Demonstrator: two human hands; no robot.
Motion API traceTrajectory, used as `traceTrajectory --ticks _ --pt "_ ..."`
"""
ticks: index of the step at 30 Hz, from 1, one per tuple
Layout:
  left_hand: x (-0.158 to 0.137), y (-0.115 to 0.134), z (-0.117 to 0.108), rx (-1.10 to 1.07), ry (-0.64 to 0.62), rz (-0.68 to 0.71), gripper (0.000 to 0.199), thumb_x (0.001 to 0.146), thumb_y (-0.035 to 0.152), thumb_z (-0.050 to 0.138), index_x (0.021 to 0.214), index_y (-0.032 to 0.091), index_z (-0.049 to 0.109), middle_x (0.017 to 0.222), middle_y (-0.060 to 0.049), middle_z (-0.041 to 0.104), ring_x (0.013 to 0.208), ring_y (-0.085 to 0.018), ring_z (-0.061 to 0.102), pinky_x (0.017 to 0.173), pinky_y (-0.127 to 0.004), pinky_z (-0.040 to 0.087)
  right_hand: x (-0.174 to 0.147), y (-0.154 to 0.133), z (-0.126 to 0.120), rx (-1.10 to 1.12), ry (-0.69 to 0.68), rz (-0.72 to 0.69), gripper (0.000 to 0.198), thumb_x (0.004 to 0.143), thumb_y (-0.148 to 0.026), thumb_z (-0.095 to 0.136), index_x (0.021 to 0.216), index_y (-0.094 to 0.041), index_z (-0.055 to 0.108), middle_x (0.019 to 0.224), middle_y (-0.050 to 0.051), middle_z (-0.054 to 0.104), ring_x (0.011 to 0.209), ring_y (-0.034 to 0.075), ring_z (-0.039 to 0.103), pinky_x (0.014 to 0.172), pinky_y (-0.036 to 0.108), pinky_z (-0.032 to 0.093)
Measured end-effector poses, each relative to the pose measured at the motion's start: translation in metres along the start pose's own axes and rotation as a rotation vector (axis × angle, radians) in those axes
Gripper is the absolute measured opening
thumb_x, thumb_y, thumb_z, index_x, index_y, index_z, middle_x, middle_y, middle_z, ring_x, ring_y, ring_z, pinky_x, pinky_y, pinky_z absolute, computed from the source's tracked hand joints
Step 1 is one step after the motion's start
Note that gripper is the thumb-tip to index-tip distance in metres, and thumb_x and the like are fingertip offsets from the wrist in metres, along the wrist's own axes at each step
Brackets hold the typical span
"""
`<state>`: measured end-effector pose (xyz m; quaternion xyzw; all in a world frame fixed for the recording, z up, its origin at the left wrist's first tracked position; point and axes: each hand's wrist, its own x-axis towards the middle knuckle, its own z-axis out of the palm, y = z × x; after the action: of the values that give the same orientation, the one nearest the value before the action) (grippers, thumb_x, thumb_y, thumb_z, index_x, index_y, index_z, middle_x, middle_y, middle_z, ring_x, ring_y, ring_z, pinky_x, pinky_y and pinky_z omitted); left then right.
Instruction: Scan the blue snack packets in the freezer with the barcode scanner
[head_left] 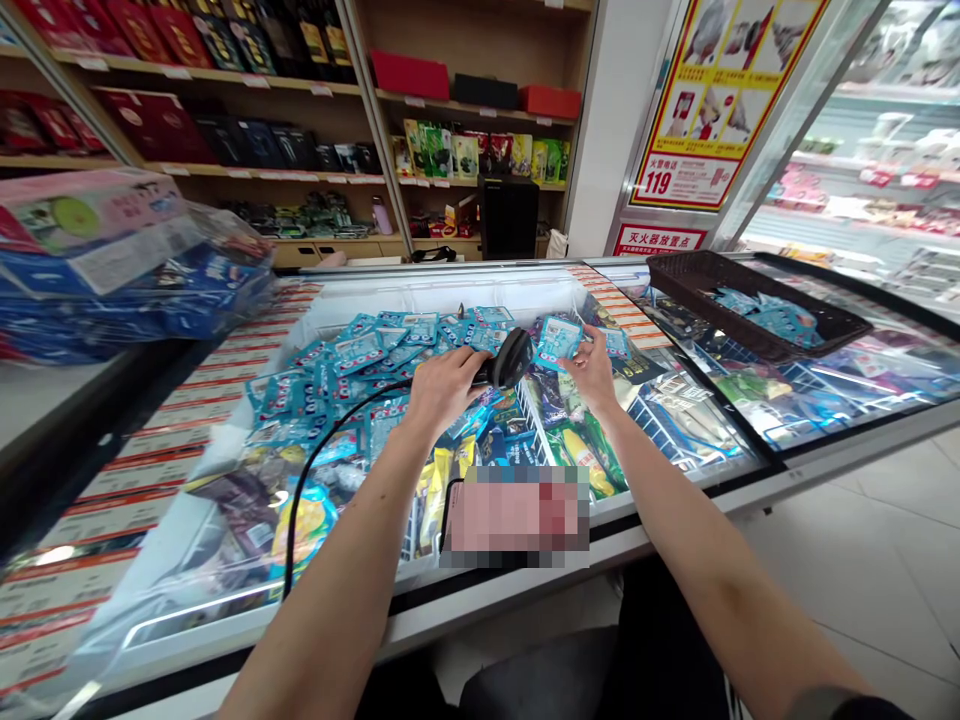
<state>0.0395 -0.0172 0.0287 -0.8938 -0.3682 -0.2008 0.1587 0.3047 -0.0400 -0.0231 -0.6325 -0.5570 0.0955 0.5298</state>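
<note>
Shop shelves [480, 95] lined with boxes and pouches stand at twelve o'clock, beyond a glass-topped freezer counter [322, 695]. Both hands are over the glass, apart from each other: the left hand [444, 392] is wrapped round a black handheld scanner [514, 358], while the right hand [595, 375] pinches a blue packet [557, 343] between thumb and fingers. That packet sits at about ten o'clock from the right hand, near the scanner's head. Another blue packet [618, 343] shows at three o'clock behind the right fingers; whether they grip it, I cannot tell. A heap of blue packets [360, 350] spreads from nine to eleven o'clock, with the scanner's cable [319, 447] crossing in front and the left hand covering part of it. At six o'clock, near the front edge, is a pixelated phone [517, 515]. Farther out, a brown basket [701, 312] holds more blue packets between two and three o'clock, plastic-wrapped boxes [112, 270] are stacked between nine and ten, and a poster [720, 110] hangs at one.
</note>
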Motion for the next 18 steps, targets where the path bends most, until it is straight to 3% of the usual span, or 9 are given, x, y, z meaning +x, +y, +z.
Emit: traceTrajectory --ticks 5,11,18 --pt "0.0 0.0 -0.002 0.009 -0.011 0.004 0.04 0.082 0.035 0.059 0.12 0.023 0.052 0.105 -0.008 0.063 0.093 -0.025 0.061 0.071 -0.035 0.044 0.007 0.008 -0.002 0.011 0.037 -0.013 0.047 0.082 -0.044 0.048 0.121 -0.018 0.05 0.103 0.008 0.065 0.085 0.018 0.061 0.075 0.033 0.049" --pt "0.0 0.003 -0.003 0.008 -0.041 0.007 0.041 0.081 0.036 0.06 0.12 0.024 0.053 0.103 -0.008 0.063 0.093 -0.025 0.062 0.071 -0.034 0.044 0.01 0.017 -0.002 0.091 -0.018 -0.036 0.049 0.085 -0.046 0.045 0.126 -0.022 0.052 0.12 0.008 0.063 0.105 0.021 0.06 0.076 0.034 0.051" --pt "0.0 0.002 -0.003 0.012 -0.028 0.032 0.04 0.082 0.036 0.06 0.118 0.024 0.053 0.102 -0.007 0.064 0.091 -0.025 0.062 0.069 -0.034 0.042 0.008 0.016 0.005 0.139 -0.051 -0.114 0.042 0.085 -0.049 0.047 0.115 -0.02 0.054 0.115 0.008 0.063 0.102 0.019 0.06 0.069 0.028 0.049"
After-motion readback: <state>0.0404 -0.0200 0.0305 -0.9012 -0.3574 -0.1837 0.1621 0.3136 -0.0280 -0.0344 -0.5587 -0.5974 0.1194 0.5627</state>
